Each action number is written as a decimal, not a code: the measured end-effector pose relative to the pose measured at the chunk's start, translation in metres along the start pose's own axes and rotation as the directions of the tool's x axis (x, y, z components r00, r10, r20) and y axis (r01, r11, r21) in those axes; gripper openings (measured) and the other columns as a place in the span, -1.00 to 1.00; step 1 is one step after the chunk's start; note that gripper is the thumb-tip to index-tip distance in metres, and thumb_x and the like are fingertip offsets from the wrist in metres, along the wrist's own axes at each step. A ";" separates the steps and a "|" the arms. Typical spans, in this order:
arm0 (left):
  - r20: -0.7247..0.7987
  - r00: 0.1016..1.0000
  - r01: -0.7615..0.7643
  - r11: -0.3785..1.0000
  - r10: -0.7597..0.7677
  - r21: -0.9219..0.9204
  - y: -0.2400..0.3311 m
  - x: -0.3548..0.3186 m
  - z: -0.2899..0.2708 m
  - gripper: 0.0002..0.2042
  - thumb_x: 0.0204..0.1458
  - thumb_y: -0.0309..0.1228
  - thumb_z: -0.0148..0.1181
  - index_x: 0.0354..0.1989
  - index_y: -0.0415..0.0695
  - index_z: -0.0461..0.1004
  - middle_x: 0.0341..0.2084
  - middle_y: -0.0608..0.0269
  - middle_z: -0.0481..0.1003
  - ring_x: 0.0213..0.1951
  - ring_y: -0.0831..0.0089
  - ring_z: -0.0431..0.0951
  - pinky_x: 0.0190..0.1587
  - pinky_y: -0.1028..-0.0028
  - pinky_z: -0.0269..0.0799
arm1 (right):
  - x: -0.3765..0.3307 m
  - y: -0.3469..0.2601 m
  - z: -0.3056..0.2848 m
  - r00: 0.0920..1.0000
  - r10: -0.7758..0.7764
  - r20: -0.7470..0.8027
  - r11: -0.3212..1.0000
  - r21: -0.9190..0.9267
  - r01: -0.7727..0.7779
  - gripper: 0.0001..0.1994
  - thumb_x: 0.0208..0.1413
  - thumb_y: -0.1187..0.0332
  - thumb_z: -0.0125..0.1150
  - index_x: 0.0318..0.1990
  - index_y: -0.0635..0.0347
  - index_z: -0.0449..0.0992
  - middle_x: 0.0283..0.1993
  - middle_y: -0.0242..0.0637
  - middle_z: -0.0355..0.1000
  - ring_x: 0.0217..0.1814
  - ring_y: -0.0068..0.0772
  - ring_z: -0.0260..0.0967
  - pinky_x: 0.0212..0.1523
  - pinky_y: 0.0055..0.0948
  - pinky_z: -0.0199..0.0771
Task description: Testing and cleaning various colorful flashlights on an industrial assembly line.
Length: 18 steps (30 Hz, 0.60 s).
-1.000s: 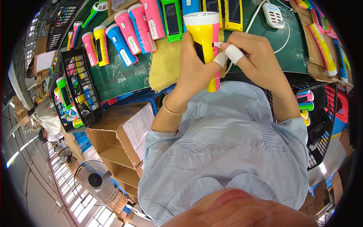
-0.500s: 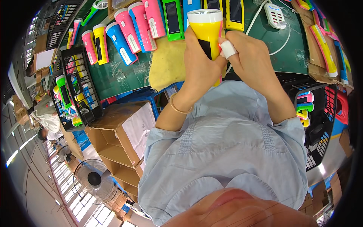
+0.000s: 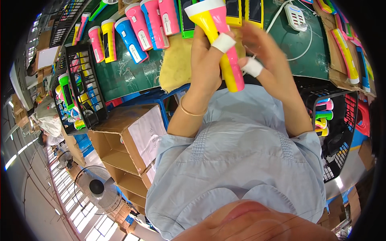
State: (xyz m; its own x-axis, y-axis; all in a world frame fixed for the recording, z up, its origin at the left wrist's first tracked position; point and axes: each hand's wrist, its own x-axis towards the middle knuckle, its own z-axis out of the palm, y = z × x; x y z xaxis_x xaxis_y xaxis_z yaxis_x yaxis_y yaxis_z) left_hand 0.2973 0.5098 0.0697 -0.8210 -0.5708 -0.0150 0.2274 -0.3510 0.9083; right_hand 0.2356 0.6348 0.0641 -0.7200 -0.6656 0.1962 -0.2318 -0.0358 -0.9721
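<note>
My left hand (image 3: 204,64) is wrapped round a yellow and pink flashlight (image 3: 232,73). The flashlight's white head tilts up to the left and its seam side faces me. White tape covers the left thumb, which presses on the body. My right hand (image 3: 270,66) is just right of the flashlight, fingers apart and partly smeared by motion. Its taped thumb points at the body; whether it touches cannot be made out. Beneath the hands lies a yellow cloth (image 3: 175,66). Behind it stand several flashlights, among them a blue one (image 3: 132,42) and a pink one (image 3: 138,26).
The green table (image 3: 120,80) carries a white multi-port charger (image 3: 296,18) with a cable. A black basket (image 3: 86,86) of flashlights is at the left, another black basket (image 3: 341,132) at the right. Cardboard boxes (image 3: 120,140) and a fan (image 3: 96,186) are lower left.
The flashlight has turned from its dark-panel side to its pink and yellow seam and now leans left. My right fingers have come away from it. The view has shifted slightly.
</note>
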 end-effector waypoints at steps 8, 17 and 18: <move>-0.119 0.988 0.068 0.973 -0.096 -0.222 0.007 0.016 -0.003 -0.41 0.13 0.14 -0.33 -0.31 -0.22 0.37 -0.39 0.18 0.46 -0.35 0.44 0.47 -0.24 0.48 0.39 | 0.012 0.011 0.004 0.904 0.223 0.366 0.903 0.273 -0.333 -0.59 0.10 0.32 0.14 0.06 0.36 0.32 -0.14 -0.30 0.40 -0.09 -0.60 0.30 -0.05 -0.56 0.32; -0.210 0.942 -0.227 0.957 0.263 0.180 -0.027 0.031 -0.015 -0.63 0.20 -0.18 -0.34 -0.32 -0.21 0.33 -0.35 0.20 0.38 -0.25 0.45 0.39 -0.15 0.45 0.30 | 0.010 0.028 0.023 0.953 0.177 0.245 0.916 0.312 -0.251 -0.57 0.10 0.20 0.14 -0.01 0.38 0.38 -0.20 -0.32 0.43 -0.14 -0.64 0.30 -0.07 -0.56 0.33; -0.194 0.967 -0.162 0.987 0.163 0.021 -0.026 0.032 -0.016 -0.62 0.19 -0.15 -0.32 -0.29 -0.21 0.34 -0.34 0.17 0.40 -0.23 0.41 0.40 -0.11 0.41 0.30 | 0.011 0.028 0.022 0.954 0.175 0.245 0.917 0.312 -0.248 -0.57 0.10 0.20 0.14 -0.01 0.38 0.38 -0.20 -0.32 0.43 -0.14 -0.64 0.30 -0.07 -0.56 0.33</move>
State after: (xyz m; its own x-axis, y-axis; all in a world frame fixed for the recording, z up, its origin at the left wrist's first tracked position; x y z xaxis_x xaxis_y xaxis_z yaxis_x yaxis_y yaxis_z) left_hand 0.2736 0.4890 0.0395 -0.6555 -0.7534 0.0525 0.3467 -0.2384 0.9072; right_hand 0.2354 0.6102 0.0363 -0.5672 -0.8235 -0.0142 0.1702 -0.1003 -0.9803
